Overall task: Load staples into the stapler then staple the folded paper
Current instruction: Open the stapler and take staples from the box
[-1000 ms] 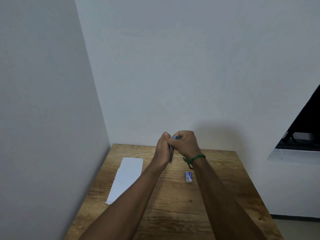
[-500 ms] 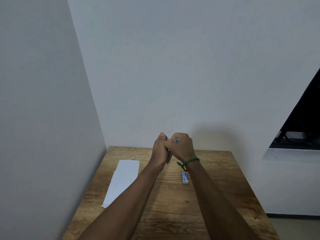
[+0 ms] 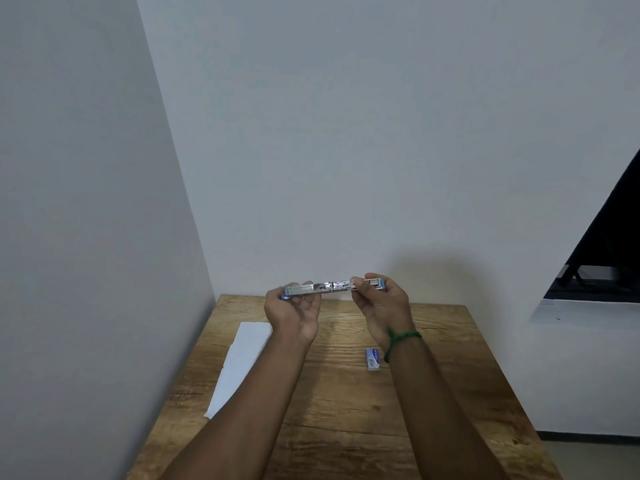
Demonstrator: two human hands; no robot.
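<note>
A blue and metal stapler (image 3: 334,286) is swung fully open into one flat horizontal line, held in the air above the far edge of the wooden table (image 3: 346,393). My left hand (image 3: 294,311) grips its left end and my right hand (image 3: 381,306), with a green wristband, grips its right end. The folded white paper (image 3: 240,363) lies on the table's left side, partly behind my left forearm. A small blue and white staple box (image 3: 373,359) lies on the table beside my right wrist.
White walls close in on the left and behind the table. A dark window opening (image 3: 602,258) with a white sill sits at the right. The table's right edge drops to the floor.
My hands were clasped together around the closed stapler; they have moved apart sideways and the stapler is now swung open flat between them.
</note>
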